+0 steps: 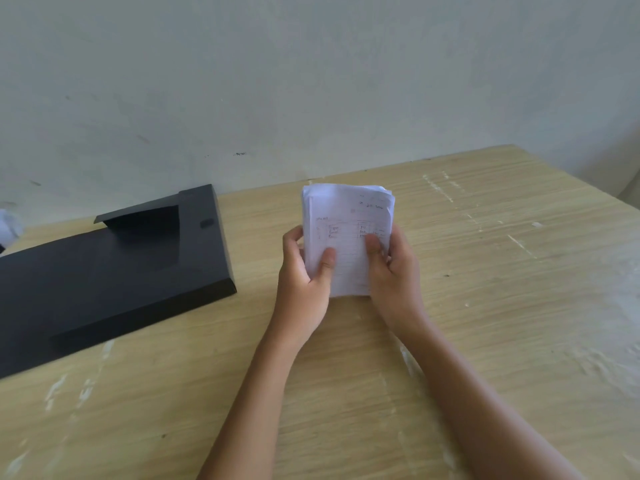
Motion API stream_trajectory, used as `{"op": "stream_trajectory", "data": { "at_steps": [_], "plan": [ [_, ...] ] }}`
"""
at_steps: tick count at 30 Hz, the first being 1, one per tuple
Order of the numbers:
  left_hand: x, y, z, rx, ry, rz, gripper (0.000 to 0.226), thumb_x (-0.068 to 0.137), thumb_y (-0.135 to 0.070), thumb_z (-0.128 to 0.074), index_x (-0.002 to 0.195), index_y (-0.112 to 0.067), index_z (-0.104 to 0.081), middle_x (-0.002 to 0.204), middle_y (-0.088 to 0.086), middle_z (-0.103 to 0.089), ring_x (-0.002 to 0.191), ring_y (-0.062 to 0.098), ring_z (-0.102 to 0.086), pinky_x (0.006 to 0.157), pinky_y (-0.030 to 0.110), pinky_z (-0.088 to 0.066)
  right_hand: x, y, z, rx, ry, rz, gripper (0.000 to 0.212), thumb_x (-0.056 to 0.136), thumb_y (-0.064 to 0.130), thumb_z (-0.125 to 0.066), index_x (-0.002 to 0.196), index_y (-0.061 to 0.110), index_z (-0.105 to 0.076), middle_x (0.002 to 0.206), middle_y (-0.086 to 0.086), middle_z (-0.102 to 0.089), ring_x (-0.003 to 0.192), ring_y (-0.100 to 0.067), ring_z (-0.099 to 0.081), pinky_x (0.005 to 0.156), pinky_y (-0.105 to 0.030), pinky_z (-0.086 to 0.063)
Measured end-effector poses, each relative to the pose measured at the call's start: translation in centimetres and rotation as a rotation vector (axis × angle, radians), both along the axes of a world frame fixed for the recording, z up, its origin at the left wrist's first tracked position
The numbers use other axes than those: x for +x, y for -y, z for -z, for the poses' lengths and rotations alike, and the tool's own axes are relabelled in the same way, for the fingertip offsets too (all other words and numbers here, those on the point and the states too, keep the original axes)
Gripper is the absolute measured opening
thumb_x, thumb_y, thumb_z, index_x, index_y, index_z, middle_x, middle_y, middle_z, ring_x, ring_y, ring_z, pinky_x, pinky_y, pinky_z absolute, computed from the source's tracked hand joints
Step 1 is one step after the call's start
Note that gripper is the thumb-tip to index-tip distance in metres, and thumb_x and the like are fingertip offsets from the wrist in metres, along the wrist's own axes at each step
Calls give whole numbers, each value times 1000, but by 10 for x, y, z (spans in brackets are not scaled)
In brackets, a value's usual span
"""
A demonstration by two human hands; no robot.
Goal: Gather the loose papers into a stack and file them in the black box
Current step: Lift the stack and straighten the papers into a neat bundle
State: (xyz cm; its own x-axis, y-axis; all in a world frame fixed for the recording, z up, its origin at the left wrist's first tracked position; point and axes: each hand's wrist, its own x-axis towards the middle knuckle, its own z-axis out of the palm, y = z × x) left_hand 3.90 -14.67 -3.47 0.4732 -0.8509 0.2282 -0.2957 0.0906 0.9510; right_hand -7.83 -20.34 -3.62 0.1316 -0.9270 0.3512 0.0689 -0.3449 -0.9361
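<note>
A stack of white papers (346, 216) with handwriting and a small table on the top sheet stands upright above the wooden table (485, 271), near its middle. My left hand (303, 282) grips the stack's left edge, thumb on the front sheet. My right hand (391, 271) holds the right edge, thumb also on the front. The black box (104, 278) lies flat on the table to the left of the hands, a flap raised at its far end. Box and stack are apart.
A pale wall (311, 81) runs along the table's far edge. A bit of white material (8, 226) shows at the left frame edge behind the box. The tabletop has whitish scuff marks on its right side.
</note>
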Motion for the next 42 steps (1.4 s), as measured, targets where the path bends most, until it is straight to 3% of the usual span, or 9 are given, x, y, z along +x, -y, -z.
{"op": "stream_trajectory", "data": {
  "at_steps": [5,9,14,20,25,28,32,39,42],
  "plan": [
    [11,-2,-4,90,-321,118,25,90,-19,-75,115,-18,-72,109,-2,-78,101,12,-72,83,26,-54,-6,4,1,244,180,-58,13,102,26,-51,106,32,-62,108,-4,-72,102,-21,-69,86,-46,-58],
    [12,-6,-13,-38,-657,154,26,91,-12,-72,116,-18,-69,116,5,-73,109,21,-69,96,44,-57,-11,4,-6,405,305,-308,23,103,23,-51,121,14,-62,115,-4,-72,111,-24,-68,87,-43,-59],
    [19,-10,-21,-44,-789,164,45,93,-22,-66,136,-11,-60,131,10,-69,124,27,-64,104,45,-52,-24,8,-15,466,309,-487,30,99,11,-55,128,10,-58,118,-11,-70,110,-32,-67,93,-45,-56],
    [21,-14,-24,68,-655,168,29,98,-22,-63,126,-13,-66,121,6,-74,114,22,-70,97,46,-57,-43,15,-21,427,234,-597,43,86,14,-64,129,11,-59,120,-18,-64,109,-31,-63,87,-43,-56],
    [28,-17,-27,62,-266,50,24,93,-24,-72,116,-18,-66,109,-3,-77,104,14,-73,95,44,-57,-53,16,-19,338,28,-581,29,86,18,-73,114,10,-68,105,-6,-74,99,-23,-71,81,-39,-60],
    [26,-16,-25,17,-16,-93,18,92,-31,-73,106,-25,-63,102,-9,-74,97,8,-70,89,33,-56,-41,12,-10,204,-189,-357,28,84,26,-77,107,14,-68,101,-3,-76,94,-19,-73,79,-41,-61],
    [10,-15,-23,-64,163,-189,30,97,-31,-66,121,-14,-59,108,-3,-70,100,11,-65,87,24,-51,-24,5,-5,68,-132,-48,11,85,25,-77,92,22,-68,85,3,-73,77,-13,-70,66,-32,-57],
    [22,-25,-34,117,-367,141,26,95,-28,-69,121,-25,-68,109,-5,-77,100,10,-74,84,28,-60,-45,12,-20,391,49,-421,23,88,17,-71,111,19,-69,98,-3,-75,89,-22,-73,71,-36,-58],
    [22,-25,-32,90,-367,112,24,96,-26,-68,120,-30,-68,110,-5,-77,104,15,-73,85,34,-61,-41,9,-17,389,68,-430,22,92,22,-68,113,18,-68,99,-2,-76,91,-20,-73,71,-35,-59]
  ]
}}
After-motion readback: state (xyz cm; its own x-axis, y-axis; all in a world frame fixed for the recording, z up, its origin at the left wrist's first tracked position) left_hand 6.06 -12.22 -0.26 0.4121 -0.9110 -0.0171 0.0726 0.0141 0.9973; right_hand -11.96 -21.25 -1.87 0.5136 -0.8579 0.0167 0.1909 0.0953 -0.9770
